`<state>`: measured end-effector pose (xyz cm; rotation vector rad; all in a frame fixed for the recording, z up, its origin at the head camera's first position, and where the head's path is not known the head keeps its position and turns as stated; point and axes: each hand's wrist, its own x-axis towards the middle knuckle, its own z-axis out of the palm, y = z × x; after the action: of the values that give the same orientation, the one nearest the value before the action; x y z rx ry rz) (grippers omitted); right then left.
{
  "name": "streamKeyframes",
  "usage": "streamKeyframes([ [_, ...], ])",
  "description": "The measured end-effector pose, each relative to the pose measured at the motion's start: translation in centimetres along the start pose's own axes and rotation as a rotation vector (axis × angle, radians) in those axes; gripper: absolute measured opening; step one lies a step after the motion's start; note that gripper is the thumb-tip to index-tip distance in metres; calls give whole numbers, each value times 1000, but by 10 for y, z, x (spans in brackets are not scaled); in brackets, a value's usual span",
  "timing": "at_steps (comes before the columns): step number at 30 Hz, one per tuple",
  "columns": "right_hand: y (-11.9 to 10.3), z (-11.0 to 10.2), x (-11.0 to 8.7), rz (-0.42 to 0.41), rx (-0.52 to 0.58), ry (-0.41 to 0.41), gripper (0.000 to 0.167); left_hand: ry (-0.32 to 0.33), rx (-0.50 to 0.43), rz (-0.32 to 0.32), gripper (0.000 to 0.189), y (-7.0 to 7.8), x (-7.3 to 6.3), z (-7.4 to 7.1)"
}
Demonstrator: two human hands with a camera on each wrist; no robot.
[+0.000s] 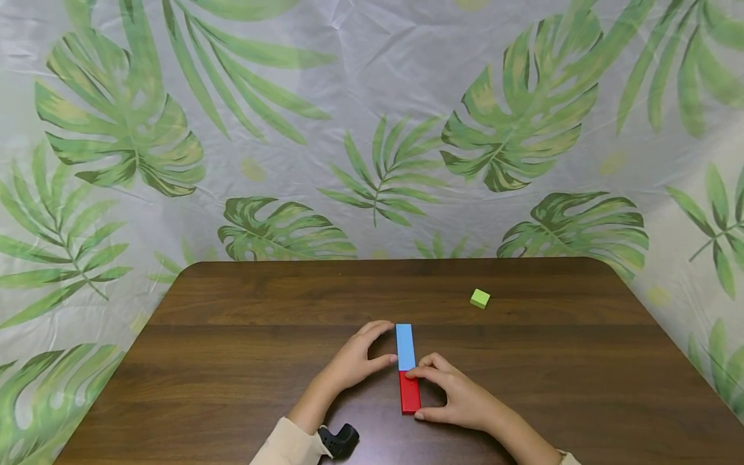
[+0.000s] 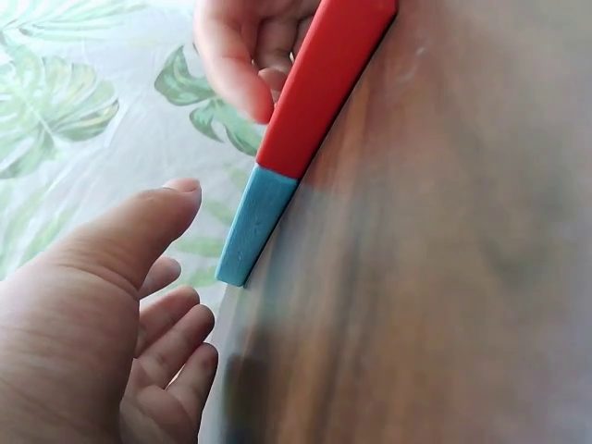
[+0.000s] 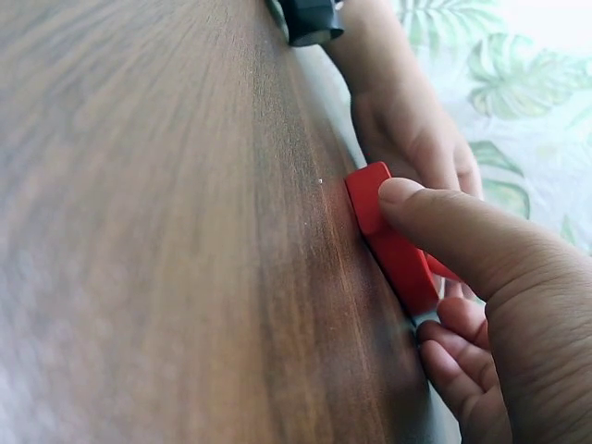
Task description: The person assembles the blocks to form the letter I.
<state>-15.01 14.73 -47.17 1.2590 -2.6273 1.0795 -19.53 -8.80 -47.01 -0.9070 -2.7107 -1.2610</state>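
A light blue block [image 1: 405, 347] and a red block [image 1: 409, 392] lie end to end on the brown table, forming one straight strip, blue on the far side. My right hand [image 1: 459, 394] grips the red block, with the thumb at its near end and the index finger on its top by the joint. In the right wrist view that thumb [image 3: 400, 191] presses the red block's end. To the left of the blue block is my left hand [image 1: 360, 358], thumb and fingers spread in a loose curve. The left wrist view shows a gap between this thumb [image 2: 176, 208] and the blue block [image 2: 254, 222].
A small light green block [image 1: 480, 298] lies farther back on the wooden table [image 1: 244, 361], right of the strip. Behind the table hangs a grey cloth [image 1: 401, 64] with green leaf prints. A black device [image 1: 340, 441] is worn on the left wrist.
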Motion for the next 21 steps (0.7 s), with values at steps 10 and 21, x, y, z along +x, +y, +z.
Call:
streamKeyframes([
  [10,0,0,-1,-7,-2,2,47,-97,16,53,65,9,-11,4],
  [21,0,0,0,-31,14,6,46,-134,81,85,69,16,-16,11],
])
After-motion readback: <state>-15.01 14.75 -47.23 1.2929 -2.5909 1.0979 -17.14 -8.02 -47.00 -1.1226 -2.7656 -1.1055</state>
